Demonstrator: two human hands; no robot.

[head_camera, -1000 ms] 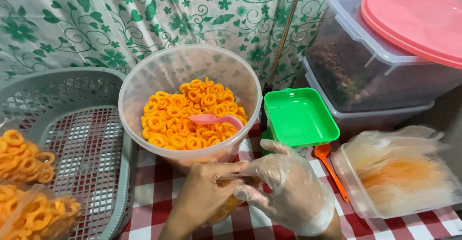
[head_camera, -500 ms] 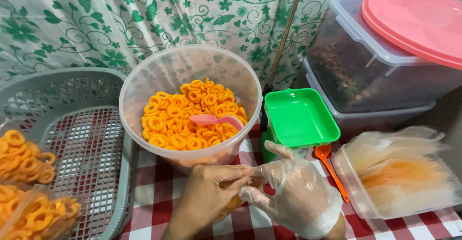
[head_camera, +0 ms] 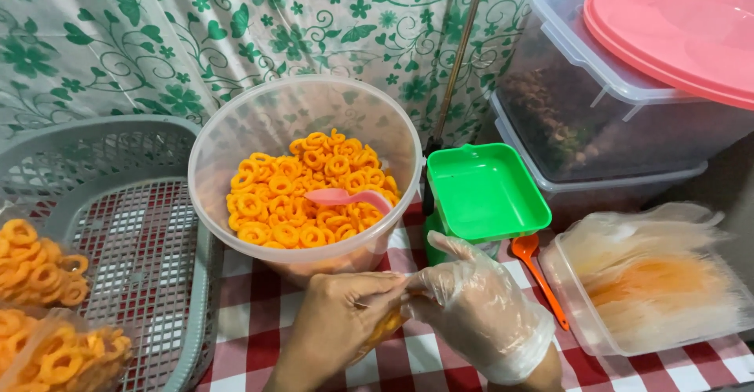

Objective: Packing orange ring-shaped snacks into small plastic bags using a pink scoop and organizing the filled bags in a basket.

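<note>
My bare left hand (head_camera: 334, 325) and my right hand (head_camera: 475, 313), which wears a thin clear plastic glove, meet over the checked cloth. Both pinch the top of a small clear bag of orange ring snacks (head_camera: 383, 327), mostly hidden beneath the fingers. Just beyond them stands a large clear tub (head_camera: 236, 137) half full of orange ring snacks (head_camera: 302, 196), with a pink scoop (head_camera: 345, 197) lying on top.
A grey plastic basket (head_camera: 118, 227) at left holds filled snack bags (head_camera: 47, 313). A green scale tray (head_camera: 483, 192), an orange spoon (head_camera: 538, 270), a clear box of empty plastic bags (head_camera: 652, 282) and stacked lidded containers (head_camera: 628, 86) with a pink lid sit at right.
Both hands have stayed together at the bag's top, shifting slightly; the gloved fingers have closed in more tightly on it.
</note>
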